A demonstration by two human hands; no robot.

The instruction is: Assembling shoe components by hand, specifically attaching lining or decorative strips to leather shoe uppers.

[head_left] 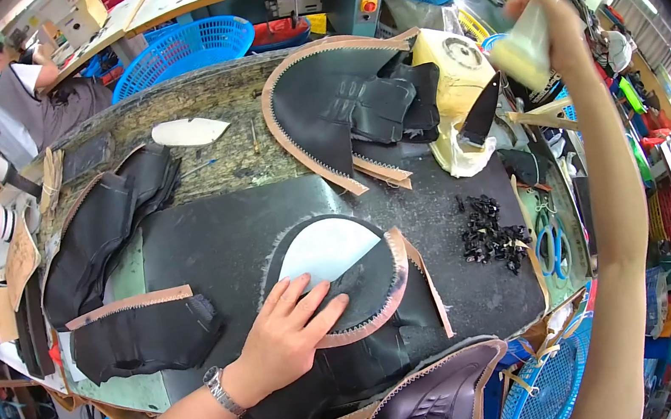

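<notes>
My left hand point(281, 337), a metal watch on its wrist, lies open with fingers spread on a rounded black leather shoe piece point(356, 292). This piece has a zigzag-stitched tan edging, and a pale rounded patch point(326, 249) covers its far left part. Up at the far right, my right hand point(557, 28) is raised and closed around a translucent, yellowish container point(526, 54), smeared by motion. Below it stands a yellow-stained pot point(457, 64). A larger curved leather piece point(320, 96) with tan edging lies left of the pot.
Stacked black leather pieces point(98, 230) lie at left, another point(144, 339) nearer. Black scraps point(491, 230) and blue-handled scissors point(551, 243) sit at right. A purple-black piece point(440, 401) is at the near edge. Blue baskets point(180, 51) surround the bench; a person point(29, 107) sits far left.
</notes>
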